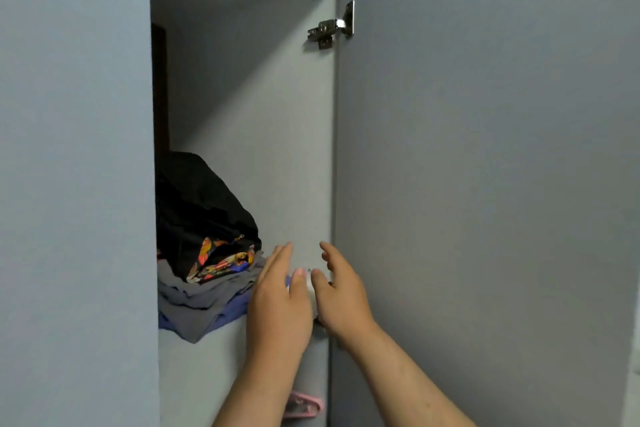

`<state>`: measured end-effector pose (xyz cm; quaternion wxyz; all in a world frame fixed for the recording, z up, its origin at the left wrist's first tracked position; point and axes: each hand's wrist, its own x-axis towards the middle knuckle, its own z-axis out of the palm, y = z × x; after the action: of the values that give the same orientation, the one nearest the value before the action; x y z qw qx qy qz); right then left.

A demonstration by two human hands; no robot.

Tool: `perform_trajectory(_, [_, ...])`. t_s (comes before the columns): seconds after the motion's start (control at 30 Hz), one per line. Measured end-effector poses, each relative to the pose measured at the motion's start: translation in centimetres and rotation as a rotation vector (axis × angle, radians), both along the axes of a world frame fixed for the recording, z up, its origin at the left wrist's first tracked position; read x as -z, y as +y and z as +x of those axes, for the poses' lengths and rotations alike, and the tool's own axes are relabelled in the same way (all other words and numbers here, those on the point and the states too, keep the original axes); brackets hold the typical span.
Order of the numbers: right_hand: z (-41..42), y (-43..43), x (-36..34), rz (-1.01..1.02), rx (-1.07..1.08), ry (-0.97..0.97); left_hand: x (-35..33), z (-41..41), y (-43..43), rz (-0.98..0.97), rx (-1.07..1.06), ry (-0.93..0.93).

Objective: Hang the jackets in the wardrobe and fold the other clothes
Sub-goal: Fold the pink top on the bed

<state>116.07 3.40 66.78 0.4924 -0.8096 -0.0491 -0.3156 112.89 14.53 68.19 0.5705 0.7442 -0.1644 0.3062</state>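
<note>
Head view: I am looking into the open wardrobe (277,149), with its door (485,184) swung out to the right of the pile of clothes (201,302). The pile sits on the shelf (194,392), pushed against the left side. It has grey and blue folded layers at the bottom, a patterned cloth (221,260) above them and a bunched black garment (197,204) on top. As far as I can judge, the pile's long axis runs from the shelf's front edge back into the wardrobe.

My left hand (277,308) is just right of the pile, with straight fingers pointing inward along its flank. I cannot tell whether they touch the grey layer. My right hand (343,302) is further right of the pile, close to the door edge, its fingers loosely spread and the thumb turned toward the left hand. Neither hand curls round anything. A small white patch (309,288) shows between the hands, and I cannot make out what it is.

The pile lies to the left of both hands, so the left hand is the nearer one for any squaring up or pushing of the pile. A pink hanger (303,406) is below the hands, well under the pile's level.
</note>
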Motion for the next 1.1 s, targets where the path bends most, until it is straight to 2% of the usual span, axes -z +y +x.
perform_trajectory(0.2, [-9.4,-1.3,3.2,0.064,0.101,0.043,4.6,-4.3,0.5,0.021,0.164,0.024])
perform_trajectory(0.27, [-13.2,-2.2,4.5,0.080,0.147,0.077,6.2,-6.2,-0.3,0.000,0.257,0.088])
perform_trajectory(0.47, [-25.1,-5.1,10.5,0.118,0.252,0.162,12.1,-13.1,-3.7,0.125,0.529,-0.030])
perform_trajectory(0.63, [-35.0,-9.2,17.7,0.241,0.529,0.281,17.7,-18.0,-8.0,0.299,0.828,-0.081])
perform_trajectory(0.8, [-43.6,-12.4,24.1,0.358,0.836,0.431,22.9,-21.1,-13.3,0.474,1.092,0.053])
perform_trajectory(1.0, [-49.5,-12.6,26.3,0.421,1.035,0.546,25.5,-23.6,-17.9,0.606,1.287,0.000])
perform_trajectory(1.1, [-51.9,-11.2,25.9,0.437,1.111,0.598,25.6,-24.6,-18.9,0.647,1.373,0.037])
